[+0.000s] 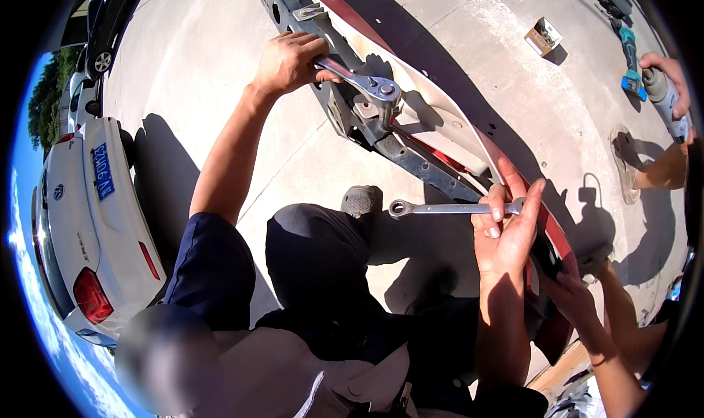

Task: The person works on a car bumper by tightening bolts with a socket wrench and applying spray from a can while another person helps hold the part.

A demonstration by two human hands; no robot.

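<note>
Ratchet (383, 90) w/ socket (385, 115) is set on metal bar (425, 167), handle (343, 71) gripped by L hand (291, 62), fingers curled; wrench (447, 208) is held in R hand's (506, 235) fingers. Socket could be slipped off if handle's tilted.

One ratchet (375, 89) and one spanner (455, 208) are occupying the person's left hand (292, 60) and right hand (506, 235), two in all; two other hands (672, 81) are showing. One spray can (664, 99), one power tool (628, 51), one box (540, 41) and one bumper (449, 125) are appearing; at least three cars (110, 213) are standing.
</note>
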